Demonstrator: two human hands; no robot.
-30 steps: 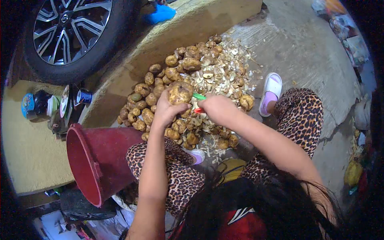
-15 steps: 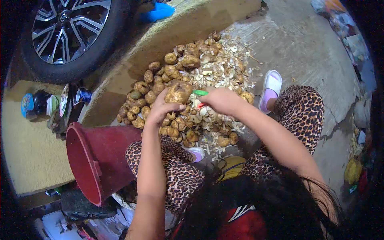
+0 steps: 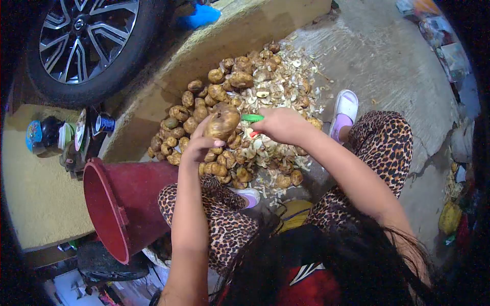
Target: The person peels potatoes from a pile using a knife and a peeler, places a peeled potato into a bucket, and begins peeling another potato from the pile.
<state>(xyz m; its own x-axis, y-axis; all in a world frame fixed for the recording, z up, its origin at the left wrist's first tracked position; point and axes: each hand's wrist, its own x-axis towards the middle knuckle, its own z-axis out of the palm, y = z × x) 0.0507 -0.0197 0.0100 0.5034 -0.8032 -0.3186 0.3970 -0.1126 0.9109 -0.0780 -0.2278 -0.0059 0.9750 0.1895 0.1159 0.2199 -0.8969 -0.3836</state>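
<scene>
My left hand [image 3: 200, 142] is wrapped round a large brown potato-like tuber [image 3: 222, 122], held above the pile. Just right of it, my right hand [image 3: 280, 125] grips a tool with a green part [image 3: 252, 118] pointing at the tuber. A small red part [image 3: 253, 133] shows below the fingers; the tool's working end is too small to make out. Beneath both hands lies a pile of brown tubers [image 3: 176, 131], with pale peelings [image 3: 286, 66] spread along its right side.
A red bucket [image 3: 148, 196] lies tipped at the left, its mouth facing left. Behind the pile runs a low yellowish ledge [image 3: 240, 30], with a car wheel [image 3: 84, 41] at the upper left. My white slippers [image 3: 347, 106] rest on the concrete floor [image 3: 377, 61].
The large tuber has shifted slightly left and turned in my left hand. My right hand has moved a little up, and the green part now sits close to the tuber's right side.
</scene>
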